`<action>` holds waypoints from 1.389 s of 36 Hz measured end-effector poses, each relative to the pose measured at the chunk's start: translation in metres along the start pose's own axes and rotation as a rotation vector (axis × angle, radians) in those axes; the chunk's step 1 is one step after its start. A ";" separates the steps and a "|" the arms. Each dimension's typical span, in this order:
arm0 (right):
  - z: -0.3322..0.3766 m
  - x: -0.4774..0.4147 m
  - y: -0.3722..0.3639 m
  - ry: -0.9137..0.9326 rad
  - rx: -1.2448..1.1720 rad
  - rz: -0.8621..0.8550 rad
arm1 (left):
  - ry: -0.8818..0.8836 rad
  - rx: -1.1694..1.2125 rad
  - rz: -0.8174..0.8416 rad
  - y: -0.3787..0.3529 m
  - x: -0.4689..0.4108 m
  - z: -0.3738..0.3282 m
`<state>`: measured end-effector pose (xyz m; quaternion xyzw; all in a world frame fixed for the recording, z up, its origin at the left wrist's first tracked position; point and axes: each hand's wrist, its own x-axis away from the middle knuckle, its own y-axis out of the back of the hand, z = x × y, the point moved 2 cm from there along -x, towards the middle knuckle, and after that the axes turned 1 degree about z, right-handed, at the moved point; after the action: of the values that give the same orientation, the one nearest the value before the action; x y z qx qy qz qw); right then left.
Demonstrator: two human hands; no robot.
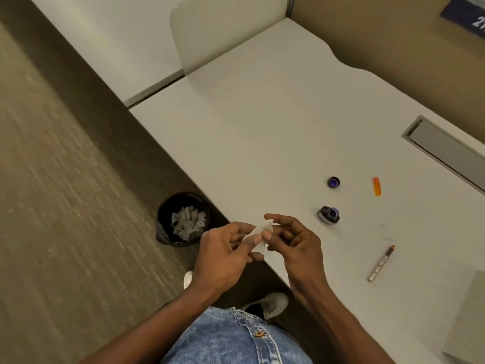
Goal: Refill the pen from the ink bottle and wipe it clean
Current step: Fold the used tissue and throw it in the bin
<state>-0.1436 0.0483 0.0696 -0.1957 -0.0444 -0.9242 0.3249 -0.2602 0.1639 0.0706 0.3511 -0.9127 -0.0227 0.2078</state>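
At lower centre, over the counter (262, 127) edge, the left grip (223, 253) and right grip (296, 245) both pinch a white tissue (262, 228) between them. The pen (381, 263) lies free at lower right, with the open ink bottle (329, 215) above it and its cap (333, 182) and an orange piece (377, 186) beyond. A black bin (183, 219) of crumpled tissue stands on the floor (65, 179), left of the hands.

Sign on wall: a dark blue plate (465, 14) on the tan partition wall (380, 35), top right, with white digits starting with "2"; the next character is cut off by the frame edge.
Pen barrel: dark print along the pen (381, 264) lying on the desk (262, 127), too small to read.
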 end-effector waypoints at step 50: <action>-0.137 -0.191 -0.272 0.343 1.034 0.391 | 0.469 -0.670 -0.235 0.264 -0.122 0.214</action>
<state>-0.2214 0.3441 -0.1185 0.1367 -0.3998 -0.7236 0.5457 -0.4300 0.4192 -0.1199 0.3613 -0.7367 -0.2611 0.5085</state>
